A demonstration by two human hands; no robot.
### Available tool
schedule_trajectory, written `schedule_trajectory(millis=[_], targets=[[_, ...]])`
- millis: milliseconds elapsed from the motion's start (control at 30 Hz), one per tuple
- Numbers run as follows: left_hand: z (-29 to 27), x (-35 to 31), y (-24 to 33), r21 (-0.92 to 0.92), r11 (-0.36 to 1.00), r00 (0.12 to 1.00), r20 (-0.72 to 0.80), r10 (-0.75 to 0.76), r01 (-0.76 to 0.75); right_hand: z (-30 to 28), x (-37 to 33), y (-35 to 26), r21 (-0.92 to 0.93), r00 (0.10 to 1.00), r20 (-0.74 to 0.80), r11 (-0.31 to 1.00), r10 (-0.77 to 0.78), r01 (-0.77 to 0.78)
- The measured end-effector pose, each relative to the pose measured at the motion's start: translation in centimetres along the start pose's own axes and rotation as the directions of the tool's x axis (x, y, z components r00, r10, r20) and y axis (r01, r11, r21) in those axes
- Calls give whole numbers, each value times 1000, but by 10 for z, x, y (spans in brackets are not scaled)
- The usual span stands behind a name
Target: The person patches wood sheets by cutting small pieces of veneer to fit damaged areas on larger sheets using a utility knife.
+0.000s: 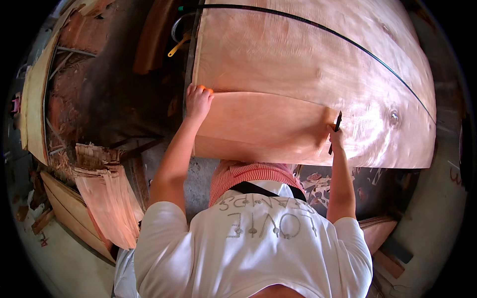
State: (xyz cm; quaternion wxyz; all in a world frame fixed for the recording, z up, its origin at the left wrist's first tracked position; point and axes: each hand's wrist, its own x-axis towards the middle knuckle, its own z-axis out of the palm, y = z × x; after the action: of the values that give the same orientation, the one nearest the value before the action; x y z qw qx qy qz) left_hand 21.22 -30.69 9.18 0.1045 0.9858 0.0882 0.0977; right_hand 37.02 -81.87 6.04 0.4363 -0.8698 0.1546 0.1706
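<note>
A piece of thin reddish wood veneer (263,116) lies on a larger pale wood sheet (298,59) in front of me. My left hand (198,104) is closed at the sheet's left edge, by the veneer's upper left corner. Something small and orange shows at its fingers; what it is I cannot make out. Near the veneer's right end, my right hand (336,136) grips a slim black tool (338,120), held upright and looking like a utility knife. Its lower tip shows below the fingers.
A long dark flexible strip (318,26) curves across the far part of the sheet. On the left stand a bundle of veneer scraps (107,198) and bent wood panels (74,213). A yellow-handled tool (179,45) hangs beyond the sheet's left edge. Veneer scraps (318,191) litter the floor.
</note>
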Motion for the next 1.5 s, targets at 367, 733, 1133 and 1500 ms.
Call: schedule_trajectory(millis=[367,733,1133,1500], targets=[[-9,-18,0,-210,976,965,-241,-100,49,7,17,17,-83,954,-134,962,-268,259],[40,-14,0,-80,976,931,-293,-218,203,7,-11,-21,-451,865,-377,882,-329,139],[35,-23,4,-93,920,889,-239,-391,380,176,-130,-154,-191,547,788,733,-282,652],[36,-26,3,-145,909,859,-297,-418,392,305,-128,-188,-368,532,814,503,-233,782]])
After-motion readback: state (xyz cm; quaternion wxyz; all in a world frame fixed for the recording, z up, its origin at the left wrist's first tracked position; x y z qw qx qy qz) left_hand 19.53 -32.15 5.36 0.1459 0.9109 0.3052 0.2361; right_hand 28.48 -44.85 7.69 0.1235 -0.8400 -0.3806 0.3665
